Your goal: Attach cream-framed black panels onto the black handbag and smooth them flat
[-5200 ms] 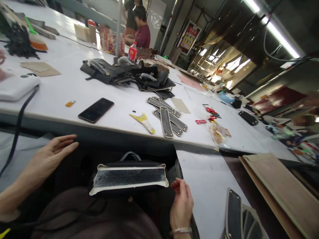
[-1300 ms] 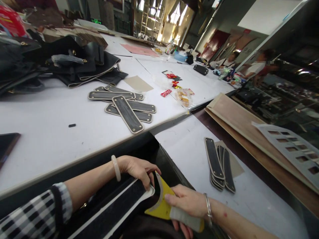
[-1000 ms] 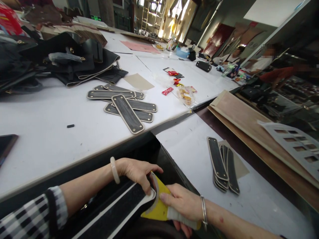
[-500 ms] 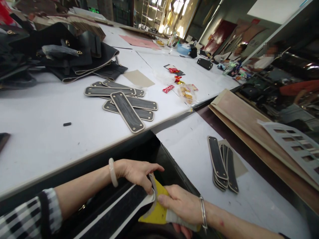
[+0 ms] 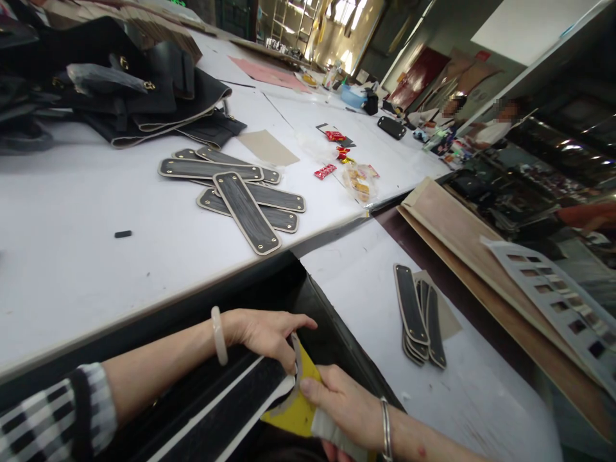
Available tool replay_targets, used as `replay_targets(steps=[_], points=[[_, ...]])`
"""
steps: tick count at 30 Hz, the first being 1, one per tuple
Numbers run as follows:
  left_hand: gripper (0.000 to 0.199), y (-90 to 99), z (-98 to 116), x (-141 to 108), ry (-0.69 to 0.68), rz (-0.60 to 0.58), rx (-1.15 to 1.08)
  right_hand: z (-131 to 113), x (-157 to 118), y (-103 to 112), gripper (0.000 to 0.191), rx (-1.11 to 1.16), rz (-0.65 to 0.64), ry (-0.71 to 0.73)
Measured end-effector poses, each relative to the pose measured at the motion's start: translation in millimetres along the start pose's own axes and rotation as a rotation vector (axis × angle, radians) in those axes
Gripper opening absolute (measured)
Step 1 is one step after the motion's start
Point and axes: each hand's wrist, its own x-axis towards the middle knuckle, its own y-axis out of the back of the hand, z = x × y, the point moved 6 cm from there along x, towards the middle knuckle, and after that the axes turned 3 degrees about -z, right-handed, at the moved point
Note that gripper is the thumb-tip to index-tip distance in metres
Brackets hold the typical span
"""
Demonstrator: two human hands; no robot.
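My left hand (image 5: 267, 337), with a white bangle at its wrist, pinches the end of a long black panel (image 5: 226, 404) edged by white strips. Its index finger points away to the right. My right hand (image 5: 344, 404), wearing a silver bangle, is closed on a folded yellow sheet (image 5: 296, 407) with a greyish edge. That sheet presses against the panel's rounded end, just beside my left thumb. The panel's near end runs out of the picture at the bottom, and my right fingers are partly hidden beneath the sheet.
Black base panels with pale rims and metal studs (image 5: 248, 212) are piled on the white table, and more (image 5: 416, 314) lie at right. Black bag pieces (image 5: 158, 96) heap up at left. Wrapped snacks (image 5: 359, 183) and cardboard (image 5: 462, 256) lie further off. Two people sit at back right.
My right hand and the yellow sheet have shifted slightly left and down around the panel's end. My left hand keeps its pinch. The whole view has turned a little.
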Motion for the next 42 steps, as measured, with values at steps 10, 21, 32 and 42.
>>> replay_targets(steps=[10,21,32,42], points=[[0.094,-3.0,-9,5,-0.022,0.008,-0.252,11,12,-6,0.073,0.088,0.100,0.013],[0.050,6.5,-7,-40,-0.127,0.276,-0.390,12,32,-29,0.079,0.276,0.169,0.104],[0.060,-24.6,-10,-82,-0.032,0.485,-0.101,34,34,-76,0.087,0.301,0.239,0.082],[0.061,-35.3,-4,-83,0.049,0.551,0.013,28,10,-10,0.074,0.522,0.664,0.514]])
